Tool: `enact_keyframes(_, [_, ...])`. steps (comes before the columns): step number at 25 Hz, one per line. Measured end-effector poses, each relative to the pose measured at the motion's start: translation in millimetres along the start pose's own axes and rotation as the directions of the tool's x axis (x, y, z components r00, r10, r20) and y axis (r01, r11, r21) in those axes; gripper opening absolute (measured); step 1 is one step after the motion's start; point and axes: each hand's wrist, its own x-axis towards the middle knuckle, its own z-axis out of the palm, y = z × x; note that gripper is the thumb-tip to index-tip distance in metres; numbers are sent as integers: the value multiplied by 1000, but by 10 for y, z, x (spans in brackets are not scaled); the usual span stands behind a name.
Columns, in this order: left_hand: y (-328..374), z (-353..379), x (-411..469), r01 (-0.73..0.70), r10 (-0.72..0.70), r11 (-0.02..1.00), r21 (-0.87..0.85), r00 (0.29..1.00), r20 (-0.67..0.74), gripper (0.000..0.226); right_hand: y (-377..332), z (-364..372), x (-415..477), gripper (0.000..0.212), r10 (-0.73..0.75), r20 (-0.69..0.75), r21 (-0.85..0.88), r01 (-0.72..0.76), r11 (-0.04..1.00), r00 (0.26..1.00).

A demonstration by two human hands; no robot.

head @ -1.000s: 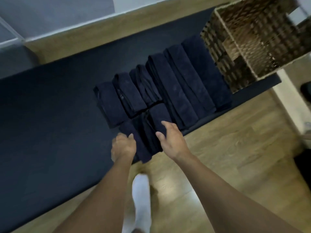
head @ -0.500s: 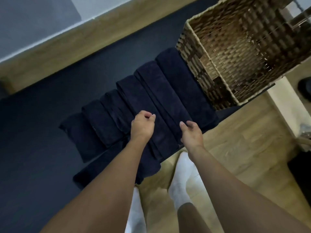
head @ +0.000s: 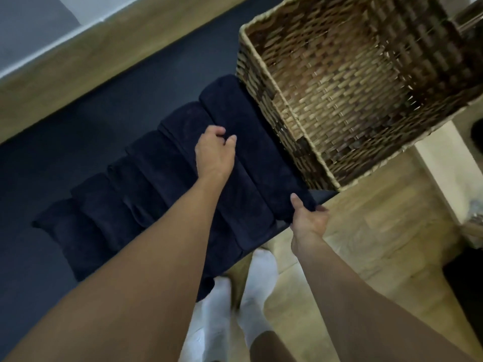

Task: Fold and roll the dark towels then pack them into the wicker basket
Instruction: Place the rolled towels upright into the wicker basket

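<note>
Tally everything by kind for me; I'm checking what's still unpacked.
dark towels: 6 showing in the row, perhaps more hidden behind the left arm
wicker basket: 1
hands: 2, left hand and right hand
white socks: 2
Total: 11

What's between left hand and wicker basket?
Head view: just one dark towel, lying alongside the wicker basket. The left hand pinches its other edge; the right hand grips its near end.
</note>
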Motion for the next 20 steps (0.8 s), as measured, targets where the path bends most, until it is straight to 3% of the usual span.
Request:
enact_keyframes(3, [313, 61, 366, -78, 83, 991, 110, 996, -40, 49, 15, 10, 200, 97, 119, 22, 20, -119, 993, 993])
enact_keyframes(5, [453, 71, 673, -74, 90, 981, 177, 992, -86, 62, 28, -21, 254, 99, 187, 112, 94, -198, 976, 976])
enact_keyframes(8, [553, 94, 1076, -25, 37, 958, 285, 999, -35, 81, 18, -53, 334, 85, 239, 277, 189, -296, 936, 931])
enact_keyframes(11, [661, 128, 1287, -9, -59, 908, 418, 987, 149, 101, 10, -70, 402, 66, 251, 331, 258, -343, 903, 910])
enact_keyframes(13, [769, 124, 1351, 5, -103, 889, 459, 976, 190, 108, -3, -44, 394, 63, 257, 338, 314, -366, 876, 905])
enact_keyframes(16, [808, 101, 1387, -18, -78, 898, 439, 977, 198, 86, -48, -40, 347, 61, 271, 346, 348, -391, 852, 898])
enact_keyframes(20, [847, -12, 1321, -21, -30, 963, 269, 983, 182, 55, -142, -139, 215, 64, 248, 372, 349, -382, 856, 894])
